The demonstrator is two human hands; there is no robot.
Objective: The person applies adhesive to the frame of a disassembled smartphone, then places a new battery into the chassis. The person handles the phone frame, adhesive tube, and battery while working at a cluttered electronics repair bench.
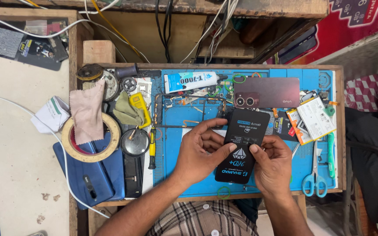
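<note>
Both my hands hold a black phone screen panel (243, 144) with a printed protective film, tilted over the blue work mat (176, 131). My left hand (197, 150) grips its left edge, with the thumb on the front face. My right hand (274, 164) holds the right lower edge, its thumb pressed on the film. Just behind the panel lies a dark maroon phone back cover (267, 91) with two camera rings.
A white glue tube (191, 81) lies at the mat's back. A phone battery (313, 118) and blue-handled scissors (315, 175) sit right. Left are a tape roll (90, 140) with a cloth, a blue phone (92, 172), a yellow screwdriver (152, 146) and a round tin (135, 142).
</note>
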